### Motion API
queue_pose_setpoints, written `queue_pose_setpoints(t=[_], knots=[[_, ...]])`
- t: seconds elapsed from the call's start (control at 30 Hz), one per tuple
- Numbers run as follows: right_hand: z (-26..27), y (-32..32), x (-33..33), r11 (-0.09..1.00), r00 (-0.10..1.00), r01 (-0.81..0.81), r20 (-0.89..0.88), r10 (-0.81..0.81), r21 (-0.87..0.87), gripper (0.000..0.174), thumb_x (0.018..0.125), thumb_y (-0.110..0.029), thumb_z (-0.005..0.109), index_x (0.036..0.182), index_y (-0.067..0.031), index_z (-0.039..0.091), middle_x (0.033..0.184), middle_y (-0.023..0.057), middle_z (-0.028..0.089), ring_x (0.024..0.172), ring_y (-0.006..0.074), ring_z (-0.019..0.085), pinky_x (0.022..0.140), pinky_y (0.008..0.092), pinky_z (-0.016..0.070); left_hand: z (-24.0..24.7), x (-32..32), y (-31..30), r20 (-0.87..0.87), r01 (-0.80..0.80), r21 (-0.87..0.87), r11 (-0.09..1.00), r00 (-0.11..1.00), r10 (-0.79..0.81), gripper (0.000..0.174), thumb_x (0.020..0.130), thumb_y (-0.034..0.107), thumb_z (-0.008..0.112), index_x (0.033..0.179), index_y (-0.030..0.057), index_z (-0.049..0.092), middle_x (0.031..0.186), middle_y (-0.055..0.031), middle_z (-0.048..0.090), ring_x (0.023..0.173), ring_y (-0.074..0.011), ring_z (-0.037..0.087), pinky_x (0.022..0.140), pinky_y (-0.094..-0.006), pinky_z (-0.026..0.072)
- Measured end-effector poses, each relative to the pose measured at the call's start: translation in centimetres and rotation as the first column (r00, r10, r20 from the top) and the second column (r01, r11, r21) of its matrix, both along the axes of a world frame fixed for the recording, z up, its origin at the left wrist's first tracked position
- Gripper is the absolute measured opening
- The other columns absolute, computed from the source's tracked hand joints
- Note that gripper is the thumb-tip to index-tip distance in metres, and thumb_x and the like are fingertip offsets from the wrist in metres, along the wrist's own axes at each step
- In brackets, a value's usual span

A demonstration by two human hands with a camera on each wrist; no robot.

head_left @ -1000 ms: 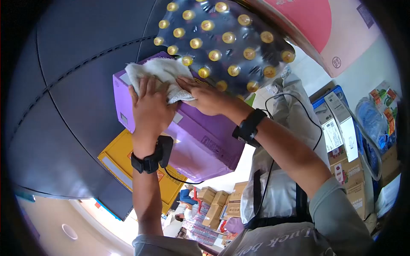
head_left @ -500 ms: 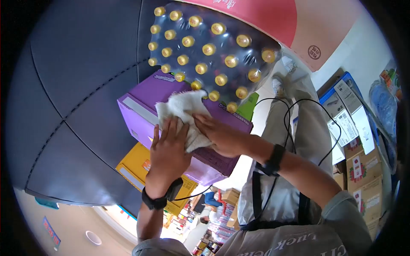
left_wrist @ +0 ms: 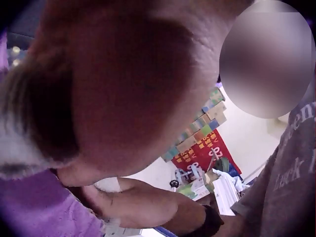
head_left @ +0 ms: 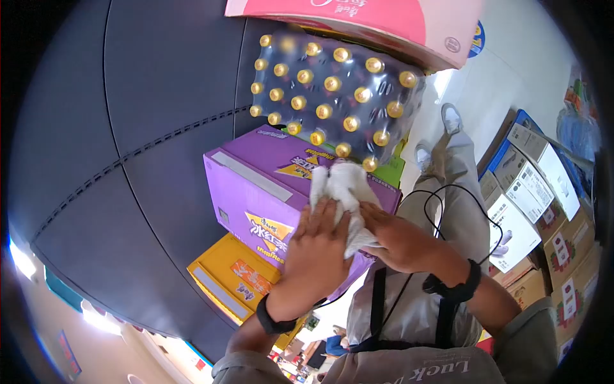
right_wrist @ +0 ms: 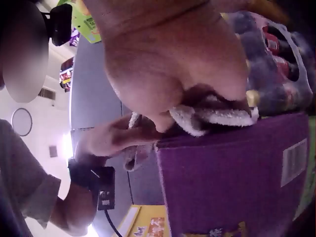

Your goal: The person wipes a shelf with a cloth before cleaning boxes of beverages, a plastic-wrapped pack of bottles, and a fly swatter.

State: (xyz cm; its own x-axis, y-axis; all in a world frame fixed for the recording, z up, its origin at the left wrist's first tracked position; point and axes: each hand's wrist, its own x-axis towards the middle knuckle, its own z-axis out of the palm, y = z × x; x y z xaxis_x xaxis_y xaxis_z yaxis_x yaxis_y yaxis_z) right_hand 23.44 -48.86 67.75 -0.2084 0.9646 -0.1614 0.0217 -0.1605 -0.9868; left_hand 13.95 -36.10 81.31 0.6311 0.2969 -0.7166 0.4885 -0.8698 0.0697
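A white cloth (head_left: 345, 185) lies bunched over the near right end of a purple carton (head_left: 256, 171). Flat on the cloth, with fingers fairly straight, my left hand (head_left: 316, 262) presses it against the carton's edge. Beside it my right hand (head_left: 409, 242) holds the cloth's right side. In the right wrist view, that hand's fingers curl into the cloth (right_wrist: 217, 117) at the carton's top edge. The left wrist view shows mostly the heel of my left hand (left_wrist: 133, 94), with a blurred bit of cloth at the left; its fingertips are hidden there.
Behind the carton stands a shrink-wrapped pack of yellow-capped bottles (head_left: 326, 96), then a pink carton (head_left: 396, 25). A yellow carton (head_left: 224, 275) sits at the near left, a green carton (head_left: 391, 171) at the right. Dark panels (head_left: 173, 83) fill the left; stacked boxes (head_left: 563, 243) stand right.
Both hands have slid the cloth across the purple carton from its far left part to its near right end. The head view has shifted, showing more of the carton's printed side.
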Motion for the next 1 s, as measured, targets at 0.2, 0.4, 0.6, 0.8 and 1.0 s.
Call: queue_pose_setpoints(t=[0.2,0.4,0.6,0.8,1.0], knots=[[-2.2,2.6,0.0,0.996,0.987,0.090,-0.136,-0.087,0.016,0.067,0.086,-0.008,0.060,0.144,0.0075,0.031,0.152,0.0257,0.030,0.142,0.0352,0.029,0.118,0.0399,0.0247,-2.8,0.1,-0.2,-0.003,0.013,0.172,0.985,1.000,-0.013,0.060,0.075,0.021,0.070,0.124,-0.0081,0.055,0.131,-0.0289,0.051,0.129,-0.0424,0.045,0.112,-0.0487,0.0321],[-4.1,-4.2,-1.0,0.973,0.973,0.203,-0.086,-0.212,-0.106,0.075,0.081,-0.001,0.055,0.148,0.0052,0.023,0.153,0.0240,0.028,0.143,0.0345,0.028,0.117,0.0402,0.0262,-4.1,1.9,-4.3,-0.048,0.071,0.030,0.997,0.996,-0.070,0.059,0.073,0.018,0.067,0.123,-0.0113,0.054,0.128,-0.0318,0.050,0.123,-0.0456,0.048,0.110,-0.0470,0.0341],[-1.9,-6.4,-2.1,0.929,0.918,0.371,-0.160,-0.363,0.017,0.085,0.072,0.005,0.059,0.149,0.0032,0.025,0.155,0.0189,0.027,0.145,0.0352,0.022,0.120,0.0407,0.0219,-0.4,4.2,-7.2,-0.189,0.124,0.064,0.990,0.976,-0.110,0.062,0.073,0.016,0.062,0.128,-0.0101,0.051,0.132,-0.0342,0.046,0.127,-0.0480,0.045,0.111,-0.0517,0.0327],[-7.2,-7.2,-3.2,0.872,0.875,0.484,-0.047,-0.482,0.075,0.068,0.080,0.005,0.052,0.145,0.0046,0.033,0.152,0.0184,0.033,0.143,0.0320,0.028,0.118,0.0401,0.0257,-6.2,3.0,-11.2,-0.171,0.259,0.303,0.917,0.962,-0.215,0.056,0.077,0.012,0.056,0.128,-0.0103,0.051,0.132,-0.0331,0.046,0.125,-0.0487,0.045,0.110,-0.0539,0.0318],[-8.5,-9.3,-7.7,0.789,0.787,0.614,0.087,-0.610,-0.019,0.061,0.088,-0.005,0.046,0.145,0.0079,0.030,0.152,0.0218,0.030,0.144,0.0333,0.027,0.118,0.0437,0.0248,-9.6,1.3,-14.6,-0.222,0.383,0.391,0.837,0.922,-0.318,0.047,0.085,0.012,0.048,0.125,-0.0106,0.053,0.144,-0.0308,0.038,0.137,-0.0437,0.035,0.116,-0.0511,0.0250]])
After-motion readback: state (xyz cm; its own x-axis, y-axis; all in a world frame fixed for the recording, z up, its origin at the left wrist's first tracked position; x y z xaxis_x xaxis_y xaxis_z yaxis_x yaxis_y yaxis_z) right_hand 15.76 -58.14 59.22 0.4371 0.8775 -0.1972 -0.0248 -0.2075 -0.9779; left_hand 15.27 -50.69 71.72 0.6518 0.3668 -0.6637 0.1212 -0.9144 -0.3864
